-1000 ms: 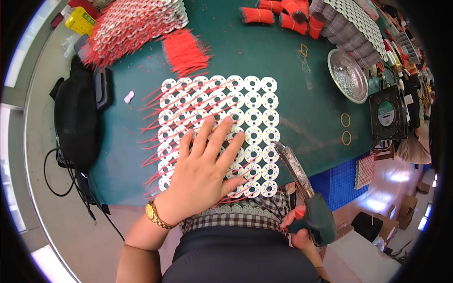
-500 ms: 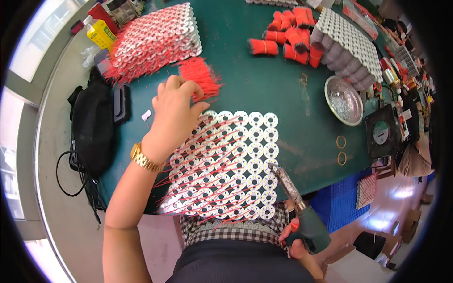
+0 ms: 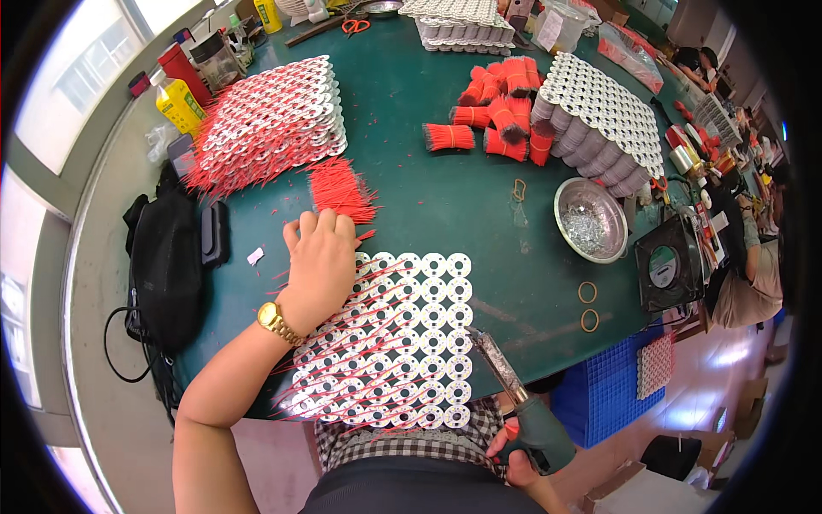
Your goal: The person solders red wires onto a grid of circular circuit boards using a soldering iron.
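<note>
Head view shows the left hand (image 3: pixel 321 265) with its fingers bent and near together, pointing to the far side, just at the near edge of a loose pile of red wires (image 3: pixel 341 190). The fingertips are turned down and partly hidden, so one cannot tell how wide they stand or whether they have hold of a wire. On this wrist sits a gold watch (image 3: pixel 276 320).

The right hand (image 3: pixel 518 463) has its fingers closed around the handle of a dark green tool (image 3: pixel 545 435) with a long metal barrel. The tip of the barrel is at the right side of the board sheet (image 3: pixel 434 316); if it touches, it is not possible to tell. This sheet, made of many small white rings, lies flat on the green table (image 3: pixel 402 197), close to its near edge and partly under the left forearm. Thin red wires lie slantwise over its left and middle part.

Farther out, to the left, stands a wired stack (image 3: pixel 278 107) of similar sheets, with red wires at its side. Across from it, red wire bundles (image 3: pixel 505 104) lie beside a plain stack (image 3: pixel 599 98). Nearer are a metal bowl (image 3: pixel 591 188) and two rubber bands (image 3: pixel 579 293).
</note>
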`<state>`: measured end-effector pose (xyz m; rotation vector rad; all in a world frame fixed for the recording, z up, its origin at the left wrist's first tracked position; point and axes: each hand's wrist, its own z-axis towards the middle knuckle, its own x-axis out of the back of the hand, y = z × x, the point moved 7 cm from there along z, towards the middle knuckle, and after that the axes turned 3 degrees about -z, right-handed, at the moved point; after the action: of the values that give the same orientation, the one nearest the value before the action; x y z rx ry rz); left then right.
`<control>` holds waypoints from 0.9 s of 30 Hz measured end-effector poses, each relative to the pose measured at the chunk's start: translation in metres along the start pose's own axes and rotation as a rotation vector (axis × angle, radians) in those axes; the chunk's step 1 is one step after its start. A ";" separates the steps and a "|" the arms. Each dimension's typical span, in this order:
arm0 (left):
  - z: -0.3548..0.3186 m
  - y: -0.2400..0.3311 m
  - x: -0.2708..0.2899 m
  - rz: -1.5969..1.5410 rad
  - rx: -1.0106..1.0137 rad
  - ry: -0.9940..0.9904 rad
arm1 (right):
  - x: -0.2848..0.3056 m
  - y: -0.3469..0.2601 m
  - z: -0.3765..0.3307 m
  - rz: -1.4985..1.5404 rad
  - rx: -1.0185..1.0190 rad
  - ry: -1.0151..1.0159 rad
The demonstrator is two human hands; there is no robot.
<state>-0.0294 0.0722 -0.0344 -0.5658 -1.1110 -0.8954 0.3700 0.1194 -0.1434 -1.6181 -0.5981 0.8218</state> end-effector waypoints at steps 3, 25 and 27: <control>-0.001 -0.003 -0.001 -0.049 0.023 0.000 | 0.004 0.005 0.002 0.022 0.000 0.008; -0.001 0.011 0.042 -1.025 0.237 -0.072 | -0.037 -0.099 0.097 0.384 -0.046 -0.039; 0.003 0.021 0.041 -0.972 0.139 -0.087 | -0.034 -0.106 0.105 0.380 -0.022 -0.054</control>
<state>-0.0064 0.0725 0.0053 0.0998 -1.5376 -1.6096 0.2720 0.1800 -0.0426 -1.7614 -0.3398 1.1424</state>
